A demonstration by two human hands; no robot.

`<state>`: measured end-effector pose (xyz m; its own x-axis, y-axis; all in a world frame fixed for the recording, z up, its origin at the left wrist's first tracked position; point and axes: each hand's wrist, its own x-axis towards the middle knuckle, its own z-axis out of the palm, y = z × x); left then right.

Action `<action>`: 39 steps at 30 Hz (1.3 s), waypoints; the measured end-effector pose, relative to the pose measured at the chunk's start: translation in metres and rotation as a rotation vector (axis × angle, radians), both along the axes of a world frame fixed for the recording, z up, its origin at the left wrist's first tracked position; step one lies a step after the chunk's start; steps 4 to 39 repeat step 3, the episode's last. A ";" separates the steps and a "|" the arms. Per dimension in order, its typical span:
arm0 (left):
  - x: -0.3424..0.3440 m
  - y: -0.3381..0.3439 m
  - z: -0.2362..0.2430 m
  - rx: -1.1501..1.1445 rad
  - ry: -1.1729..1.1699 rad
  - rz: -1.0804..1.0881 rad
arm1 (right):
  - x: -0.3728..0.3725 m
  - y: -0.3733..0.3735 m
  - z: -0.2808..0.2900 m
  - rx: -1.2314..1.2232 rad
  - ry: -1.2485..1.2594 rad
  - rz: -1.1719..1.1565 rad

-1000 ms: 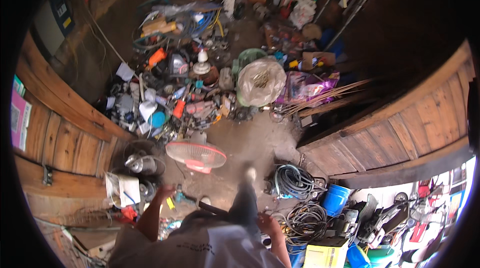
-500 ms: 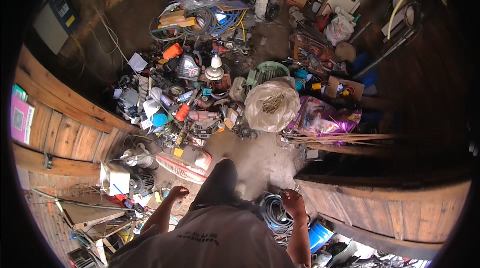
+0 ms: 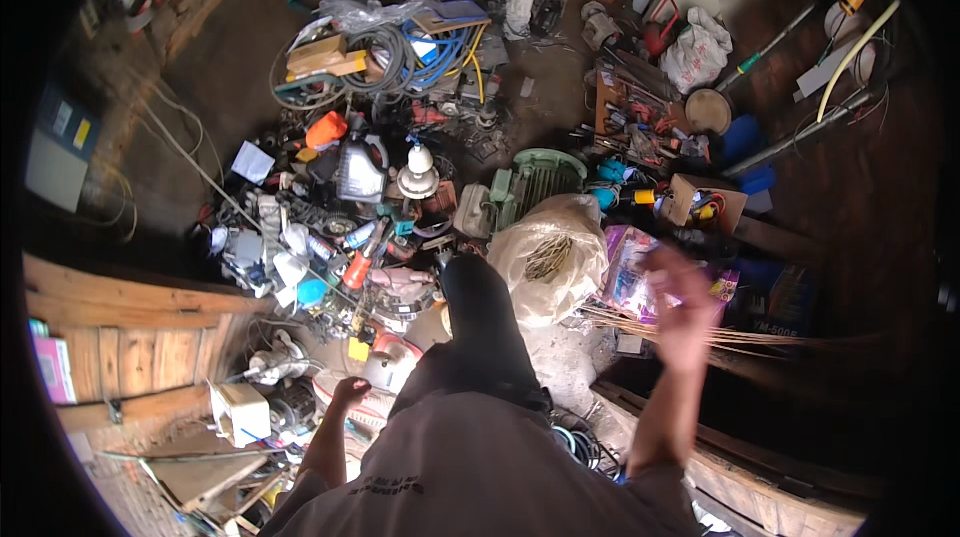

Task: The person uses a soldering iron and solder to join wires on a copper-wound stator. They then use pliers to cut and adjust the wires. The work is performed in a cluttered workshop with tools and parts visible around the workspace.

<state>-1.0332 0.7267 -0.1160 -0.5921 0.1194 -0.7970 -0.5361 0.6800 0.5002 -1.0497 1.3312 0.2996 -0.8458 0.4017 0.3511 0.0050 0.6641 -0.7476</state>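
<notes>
My right hand (image 3: 685, 302) is raised in front of me on the right, smeared by motion, its fingers unclear. In the picture it overlaps the purple printed sack (image 3: 625, 255) and the long thin sticks (image 3: 735, 334); I cannot tell whether it touches them. My left hand (image 3: 350, 392) hangs low with curled fingers and nothing visible in them. Beside it, a fan with a red-rimmed grille (image 3: 345, 397) lies on the floor. Left of the purple sack stands an open whitish plastic sack (image 3: 545, 302) with straw-coloured strands inside. Behind that is a green motor (image 3: 545, 177).
Tools and parts crowd the floor ahead, among them a grey jug (image 3: 362, 172) and a white lamp-like piece (image 3: 418, 177). Coiled hoses (image 3: 400, 52) lie farther back. Wooden doors (image 3: 150, 362) flank me on both sides. My dark-trousered leg (image 3: 480, 307) extends forward.
I have moved forward, closer to the whitish sack. My right hand has swung up and forward from beside my body. My left hand stays low at my side.
</notes>
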 end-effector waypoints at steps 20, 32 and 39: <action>-0.065 -0.009 -0.006 0.098 0.121 0.105 | -0.050 0.005 0.103 -0.124 0.485 0.264; -0.065 -0.009 -0.006 0.098 0.121 0.105 | -0.050 0.005 0.103 -0.124 0.485 0.264; -0.065 -0.009 -0.006 0.098 0.121 0.105 | -0.050 0.005 0.103 -0.124 0.485 0.264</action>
